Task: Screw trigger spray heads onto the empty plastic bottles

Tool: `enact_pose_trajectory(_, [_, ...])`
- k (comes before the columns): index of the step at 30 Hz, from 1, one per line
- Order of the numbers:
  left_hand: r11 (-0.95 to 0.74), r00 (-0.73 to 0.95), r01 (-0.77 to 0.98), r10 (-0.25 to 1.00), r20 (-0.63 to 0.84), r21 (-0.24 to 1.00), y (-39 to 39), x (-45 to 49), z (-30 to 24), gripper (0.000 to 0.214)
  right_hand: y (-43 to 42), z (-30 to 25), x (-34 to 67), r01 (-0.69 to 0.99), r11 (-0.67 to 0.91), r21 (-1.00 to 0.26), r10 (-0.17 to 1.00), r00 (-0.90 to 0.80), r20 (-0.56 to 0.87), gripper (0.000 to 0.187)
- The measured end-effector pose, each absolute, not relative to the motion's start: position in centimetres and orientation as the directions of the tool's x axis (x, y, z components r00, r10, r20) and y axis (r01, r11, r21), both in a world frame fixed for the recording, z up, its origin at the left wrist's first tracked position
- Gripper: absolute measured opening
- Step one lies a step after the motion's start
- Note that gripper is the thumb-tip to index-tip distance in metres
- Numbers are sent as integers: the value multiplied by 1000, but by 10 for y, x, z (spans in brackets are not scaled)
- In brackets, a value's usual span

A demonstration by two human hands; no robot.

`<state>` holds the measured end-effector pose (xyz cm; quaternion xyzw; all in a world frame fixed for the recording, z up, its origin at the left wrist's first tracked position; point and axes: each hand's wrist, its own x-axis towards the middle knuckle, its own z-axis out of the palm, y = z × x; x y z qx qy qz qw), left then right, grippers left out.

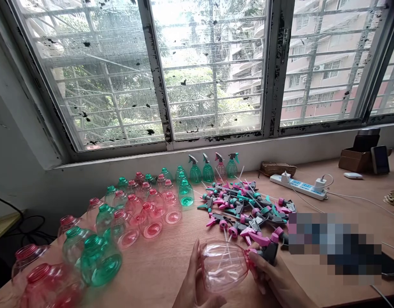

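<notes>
In the head view a clear pink bottle [220, 267] lies on its side in front of me, its base to the left and its neck to the right. My left hand [191, 276] is wrapped round the base end. At the neck, my right hand [274, 276] grips a pink and black trigger spray head [269, 248]. The white tube runs inside the bottle; whether the collar is threaded on is hidden by my fingers. Just beyond lies a heap of loose trigger spray heads [248, 203] in pink, green and black.
Several open pink bottles [152, 224] and green bottles [100, 265] stand in rows on the left. Bottles with spray heads [208, 171] stand by the wall. A power strip [297, 187], a cardboard box [354, 159] and a phone-like device [379, 159] are on the right. A pixelated patch covers the right front.
</notes>
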<state>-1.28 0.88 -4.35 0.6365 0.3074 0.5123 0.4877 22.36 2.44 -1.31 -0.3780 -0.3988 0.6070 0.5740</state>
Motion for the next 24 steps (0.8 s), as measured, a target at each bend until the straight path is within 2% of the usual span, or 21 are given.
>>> enact_pose_trajectory(3, [-310, 285, -127, 899, 334, 942, 9, -11, -39, 103, 25, -15, 224, -391, -31, -920, 997, -71, -4, 48])
enact_pose_trajectory(9, [-360, 248, 2, 904, 348, 933, 9, -14, -39, 89, 26, -20, 226, -376, -7, -927, 997, -79, 25, 44])
enact_pose_trajectory(14, [-309, 285, -66, 905, 315, 949, 11, -18, -46, 114, 26, -19, 226, -377, -13, -926, 997, -80, 18, 45])
enact_pose_trajectory(18, [-281, 308, -65, 907, 287, 958, 15, -20, -50, 110, 26, -17, 226, -373, 5, -928, 996, -79, 37, 44])
enact_pose_trajectory(22, [-339, 286, -8, 901, 327, 941, 16, -18, -51, 92, 25, -15, 225, -383, 5, -924, 997, -74, 36, 43])
enact_pose_trajectory(24, [-344, 292, -4, 898, 330, 939, 14, -17, -48, 98, 25, -15, 224, -391, -11, -920, 998, -67, 17, 44])
